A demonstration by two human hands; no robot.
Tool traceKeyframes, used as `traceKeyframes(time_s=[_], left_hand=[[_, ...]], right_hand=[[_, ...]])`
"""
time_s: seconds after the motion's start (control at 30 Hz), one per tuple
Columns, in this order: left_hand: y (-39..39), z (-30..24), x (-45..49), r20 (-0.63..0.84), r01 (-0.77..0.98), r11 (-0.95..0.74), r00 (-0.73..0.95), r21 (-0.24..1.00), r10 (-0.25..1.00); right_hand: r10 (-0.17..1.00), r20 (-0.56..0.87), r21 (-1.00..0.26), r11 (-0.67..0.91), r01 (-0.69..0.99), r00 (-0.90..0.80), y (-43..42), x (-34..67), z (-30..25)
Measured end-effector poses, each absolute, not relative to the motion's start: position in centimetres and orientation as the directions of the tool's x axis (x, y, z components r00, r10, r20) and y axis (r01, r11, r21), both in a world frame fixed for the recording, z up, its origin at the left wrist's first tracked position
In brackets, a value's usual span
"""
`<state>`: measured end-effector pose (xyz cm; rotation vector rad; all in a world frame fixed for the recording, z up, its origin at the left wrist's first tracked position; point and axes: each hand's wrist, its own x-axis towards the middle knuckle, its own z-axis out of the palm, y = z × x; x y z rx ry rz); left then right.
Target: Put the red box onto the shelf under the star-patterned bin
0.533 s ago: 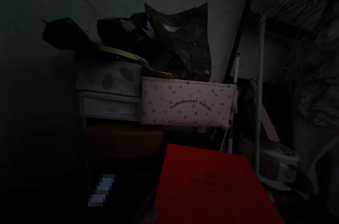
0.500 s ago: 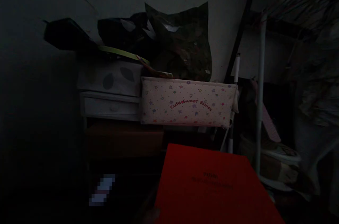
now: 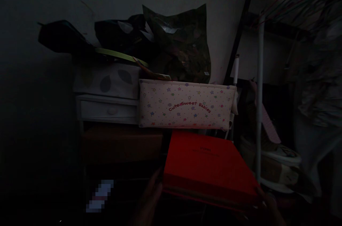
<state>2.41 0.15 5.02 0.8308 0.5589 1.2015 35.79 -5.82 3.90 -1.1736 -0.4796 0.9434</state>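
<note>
The head view is very dark. A red box [image 3: 208, 165], flat and lidded with small dark lettering on its top, is held level in front of the person, just below a cream padded case [image 3: 185, 104] printed with coloured stars and red lettering. The box's far edge comes close under the case; whether they touch cannot be told.

The left hand [image 3: 149, 197] is at the box's near left corner, fingers up against its side wall, only dimly seen. The right hand [image 3: 267, 206] is at the box's near right corner, fingers curled against the edge. Both hands look closed on the box, carrying it between them, though the gloom hides the fingertips.

Left of the box stands a brown cabinet [image 3: 121, 144], and above that a white drawer unit [image 3: 108, 110] with a round knob. A pale storage box with leaf shapes [image 3: 107, 80] sits on the drawer unit, left of the cream case. Above the cream case a dark patterned bag [image 3: 181, 46] leans on the wall, with black bags [image 3: 117, 35] and a green hoop [image 3: 120, 55] to its left.

Right of the red box a white pole [image 3: 258, 105] rises, with a round patterned tub [image 3: 280, 165] at its foot.
</note>
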Motion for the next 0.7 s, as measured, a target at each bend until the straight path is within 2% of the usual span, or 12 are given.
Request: traceKeyframes(time_s=[0.1, 0.27, 0.43, 0.6, 0.7], left_hand=[[0.5, 3.4, 2.3, 0.026, -0.484, 0.095, 0.237, 0.870, 0.971], [1.4, 2.1, 2.3, 0.079, -0.391, 0.041, 0.284, 0.919, 0.955], [1.8, 1.8, 2.5, 0.114, -0.367, -0.008, 0.269, 0.930, 0.956], [1.9, 0.6, 2.6, 0.098, -0.366, 0.004, 0.261, 0.931, 0.960], [2.1, 0.3, 2.7, 0.153, -0.399, -0.045, 0.243, 0.916, 0.958]], right_hand=[[0.836, -0.209, -0.871, 0.077, -0.485, 0.508, -3.5, 34.9, 5.1], [0.869, -0.196, -0.862, 0.069, -0.503, 0.454, -1.8, 34.2, 5.4], [0.856, -0.146, -0.870, 0.127, -0.476, 0.496, -2.0, 34.0, 5.3], [0.873, -0.167, -0.874, 0.084, -0.478, 0.458, -1.5, 33.1, 6.6], [0.866, -0.205, -0.875, 0.047, -0.482, 0.456, -0.5, 32.9, 7.3]])
